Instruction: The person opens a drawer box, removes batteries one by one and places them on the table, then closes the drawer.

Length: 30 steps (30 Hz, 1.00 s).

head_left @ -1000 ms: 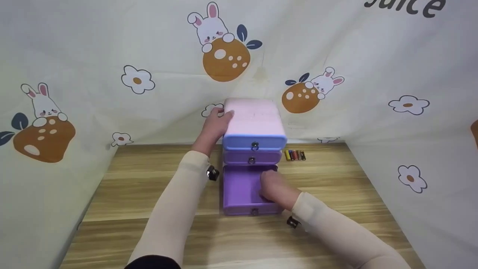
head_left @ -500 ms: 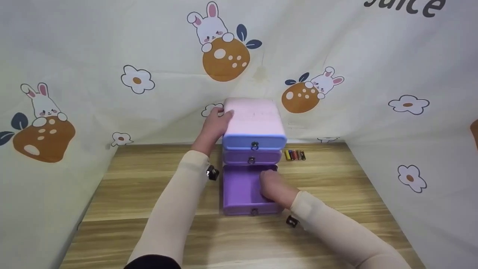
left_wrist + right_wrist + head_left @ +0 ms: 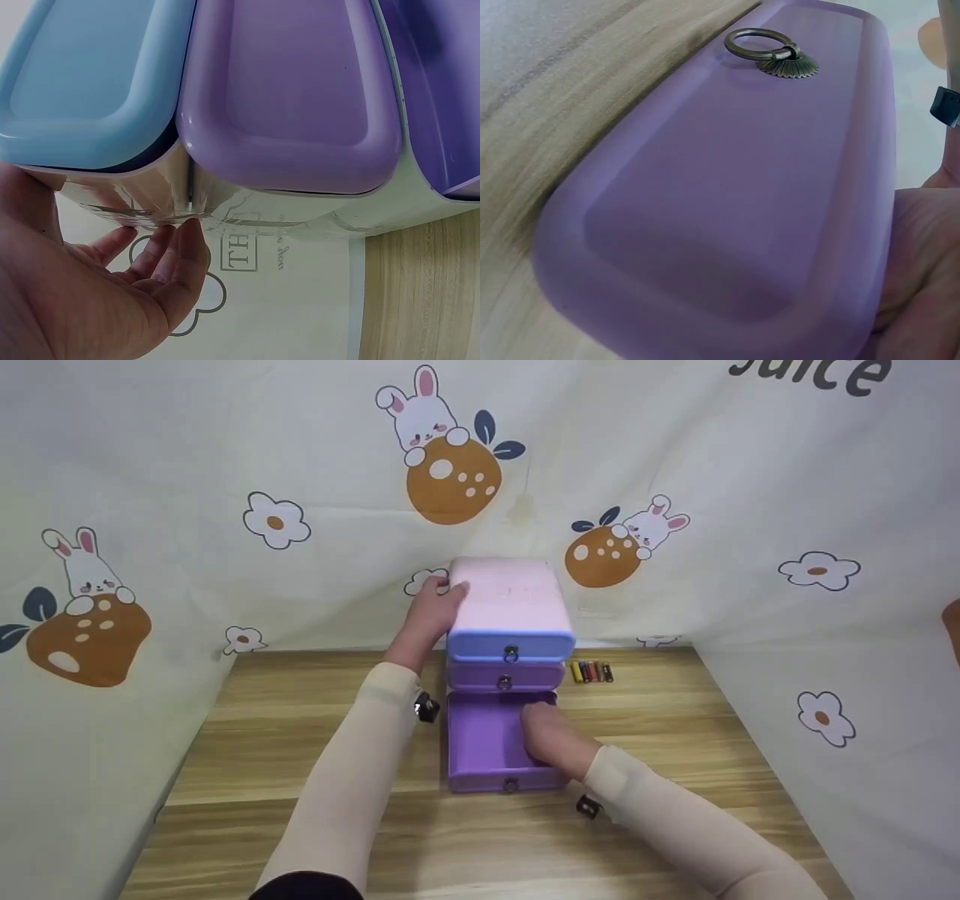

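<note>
A small drawer cabinet [image 3: 510,592] with a pink top stands against the back cloth. Its blue top drawer [image 3: 90,75] and purple middle drawer [image 3: 292,90] are pushed in. The purple bottom drawer [image 3: 476,742] is pulled out towards me. My left hand [image 3: 430,611] rests on the cabinet's upper left side, with relaxed fingers [image 3: 150,259] touching its wall. My right hand [image 3: 551,735] reaches down inside the open drawer at its right side. Its fingers are hidden there. In the right wrist view the drawer front [image 3: 742,187], its ring handle [image 3: 761,43] and my palm [image 3: 922,277] show.
Several small batteries [image 3: 592,671] lie in a row on the wooden table [image 3: 300,735], right of the cabinet. Printed cloth walls [image 3: 150,510] close in the back and both sides. Bare wood lies left of and in front of the cabinet.
</note>
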Tool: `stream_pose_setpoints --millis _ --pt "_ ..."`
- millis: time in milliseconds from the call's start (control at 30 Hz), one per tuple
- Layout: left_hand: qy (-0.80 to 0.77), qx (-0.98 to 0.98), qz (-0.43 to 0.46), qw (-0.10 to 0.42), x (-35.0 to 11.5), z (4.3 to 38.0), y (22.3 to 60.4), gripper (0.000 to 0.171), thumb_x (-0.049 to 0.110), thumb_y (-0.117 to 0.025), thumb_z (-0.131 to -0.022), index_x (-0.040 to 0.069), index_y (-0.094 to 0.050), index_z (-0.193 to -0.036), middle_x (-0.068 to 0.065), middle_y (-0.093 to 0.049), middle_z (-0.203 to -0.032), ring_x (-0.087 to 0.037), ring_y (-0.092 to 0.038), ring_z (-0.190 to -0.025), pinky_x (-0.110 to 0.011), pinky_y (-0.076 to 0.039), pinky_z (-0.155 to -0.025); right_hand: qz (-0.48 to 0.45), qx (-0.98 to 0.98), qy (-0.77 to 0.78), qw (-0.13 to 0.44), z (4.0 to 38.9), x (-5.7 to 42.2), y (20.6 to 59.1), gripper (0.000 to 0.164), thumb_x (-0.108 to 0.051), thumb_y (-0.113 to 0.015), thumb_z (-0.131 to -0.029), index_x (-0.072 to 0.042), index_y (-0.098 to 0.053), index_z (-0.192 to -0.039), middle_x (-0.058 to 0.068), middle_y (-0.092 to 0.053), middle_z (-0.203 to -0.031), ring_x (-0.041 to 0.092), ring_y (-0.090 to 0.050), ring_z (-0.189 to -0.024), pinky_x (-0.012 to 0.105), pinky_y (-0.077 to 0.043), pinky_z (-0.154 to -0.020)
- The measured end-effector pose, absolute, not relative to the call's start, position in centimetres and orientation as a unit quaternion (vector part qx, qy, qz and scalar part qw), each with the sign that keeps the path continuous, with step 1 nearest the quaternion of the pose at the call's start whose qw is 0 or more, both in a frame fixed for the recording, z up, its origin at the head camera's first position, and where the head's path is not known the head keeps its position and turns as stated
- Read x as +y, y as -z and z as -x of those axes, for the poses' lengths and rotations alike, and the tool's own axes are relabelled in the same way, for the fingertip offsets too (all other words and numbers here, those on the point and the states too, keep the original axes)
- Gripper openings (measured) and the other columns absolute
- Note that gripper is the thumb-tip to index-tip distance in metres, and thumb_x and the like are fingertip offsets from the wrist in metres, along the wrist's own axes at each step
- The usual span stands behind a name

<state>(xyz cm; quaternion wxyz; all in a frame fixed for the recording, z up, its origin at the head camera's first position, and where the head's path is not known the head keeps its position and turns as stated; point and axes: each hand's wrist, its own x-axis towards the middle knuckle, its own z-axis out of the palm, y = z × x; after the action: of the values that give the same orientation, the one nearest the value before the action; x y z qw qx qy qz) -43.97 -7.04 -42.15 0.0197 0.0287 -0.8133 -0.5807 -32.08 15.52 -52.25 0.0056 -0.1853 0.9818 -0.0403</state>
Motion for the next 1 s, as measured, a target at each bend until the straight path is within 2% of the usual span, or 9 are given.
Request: stream_pose_setpoints --millis 133,367,533,767,1000 --pt "0.585 -0.810 -0.028 0.020 -7.05 43.88 42.18 0.067 0.049 -0.060 -0.111 0.005 -0.047 -0.161 -0.021 -0.053 -0.162 -0.035 -0.053 -0.146 -0.048 -0.045 -0.120 0.183 0.982 0.047 0.023 32.34 15.62 52.46 0.013 0.011 -0.062 -0.084 -0.001 -0.060 -0.082 0.021 -0.066 -0.080 0.040 -0.070 -0.078 0.056 -0.062 -0.076" --pt "0.584 -0.811 -0.030 0.017 -7.03 43.92 42.23 0.068 0.051 -0.060 -0.111 0.007 -0.047 -0.161 -0.020 -0.052 -0.163 -0.033 -0.052 -0.147 -0.047 -0.044 -0.120 0.170 0.982 0.067 0.043 32.58 15.70 52.72 0.015 0.002 -0.076 -0.082 -0.003 -0.062 -0.083 0.017 -0.065 -0.078 0.035 -0.067 -0.073 0.054 -0.062 -0.072" --pt "0.585 -0.810 -0.034 0.013 -7.05 44.00 42.33 0.070 0.053 -0.059 -0.110 0.008 -0.046 -0.162 -0.019 -0.050 -0.165 -0.033 -0.050 -0.149 -0.047 -0.043 -0.121 0.173 0.979 0.089 0.056 32.47 15.85 52.62 0.018 -0.002 -0.080 -0.082 -0.006 -0.063 -0.081 0.013 -0.064 -0.076 0.031 -0.065 -0.070 0.051 -0.062 -0.070" --pt "0.576 -0.817 -0.032 0.006 -7.19 43.83 42.17 0.071 0.055 -0.058 -0.110 0.009 -0.046 -0.163 -0.018 -0.050 -0.165 -0.034 -0.049 -0.150 -0.048 -0.044 -0.120 0.191 0.975 0.105 0.049 32.53 15.91 52.61 0.023 -0.004 -0.078 -0.085 -0.009 -0.058 -0.074 0.012 -0.061 -0.074 0.032 -0.063 -0.072 0.053 -0.061 -0.074" --pt "0.578 -0.815 -0.040 0.001 -7.10 43.72 41.83 0.070 0.055 -0.059 -0.111 0.009 -0.046 -0.162 -0.018 -0.049 -0.166 -0.034 -0.048 -0.150 -0.049 -0.043 -0.121 0.195 0.972 0.124 0.047 32.73 15.94 52.31 0.028 -0.003 -0.077 -0.082 -0.014 -0.055 -0.068 0.002 -0.055 -0.066 0.024 -0.055 -0.065 0.045 -0.054 -0.061"
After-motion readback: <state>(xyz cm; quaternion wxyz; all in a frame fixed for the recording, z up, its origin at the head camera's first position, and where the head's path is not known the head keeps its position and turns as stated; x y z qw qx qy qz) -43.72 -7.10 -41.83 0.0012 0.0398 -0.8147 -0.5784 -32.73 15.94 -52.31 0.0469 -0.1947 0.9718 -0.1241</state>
